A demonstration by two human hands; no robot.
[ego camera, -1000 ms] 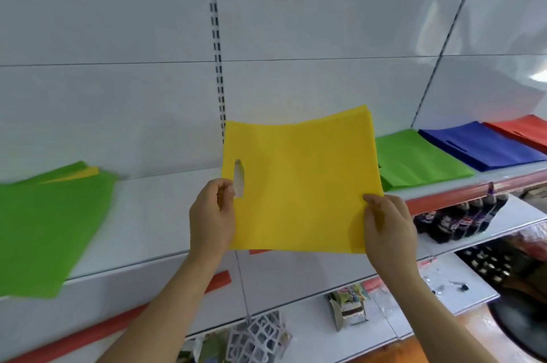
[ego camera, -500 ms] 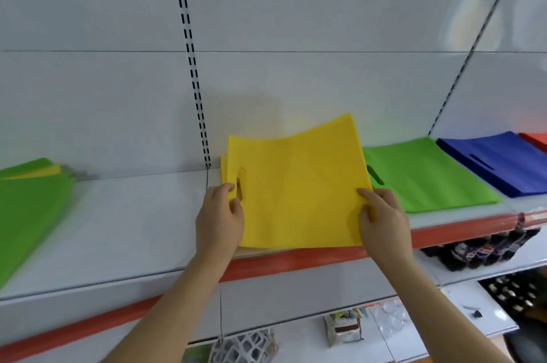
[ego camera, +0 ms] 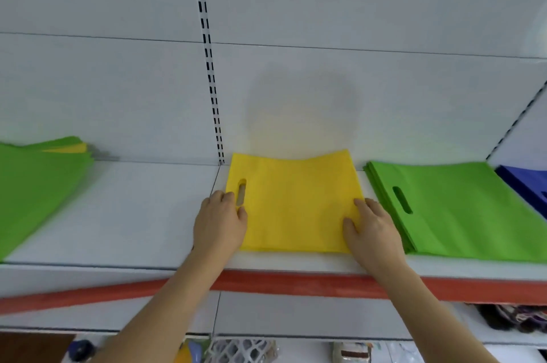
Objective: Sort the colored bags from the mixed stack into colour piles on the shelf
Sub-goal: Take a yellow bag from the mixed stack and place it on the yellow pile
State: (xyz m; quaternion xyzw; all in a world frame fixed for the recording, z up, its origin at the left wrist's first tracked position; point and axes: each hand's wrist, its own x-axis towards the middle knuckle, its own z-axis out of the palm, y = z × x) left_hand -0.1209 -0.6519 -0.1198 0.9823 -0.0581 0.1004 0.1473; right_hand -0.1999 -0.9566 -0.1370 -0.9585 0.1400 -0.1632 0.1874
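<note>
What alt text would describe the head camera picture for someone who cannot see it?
Two hands, left hand and right hand, press a yellow bag flat on a white shelf, beside a green pile. A mixed stack lies far left.

A shop, seen at a display shelf.

White metal shelving (ego camera: 124, 214) of the retail kind is seen, backed by plain panels and a slotted upright (ego camera: 207, 46), with a red price strip (ego camera: 296, 284) along the front edge. Flat carrier bags are laid out by colour, yellow (ego camera: 296, 202) and green (ego camera: 461, 208), and packaged goods (ego camera: 509, 318) are stocked on the shelf below.
</note>
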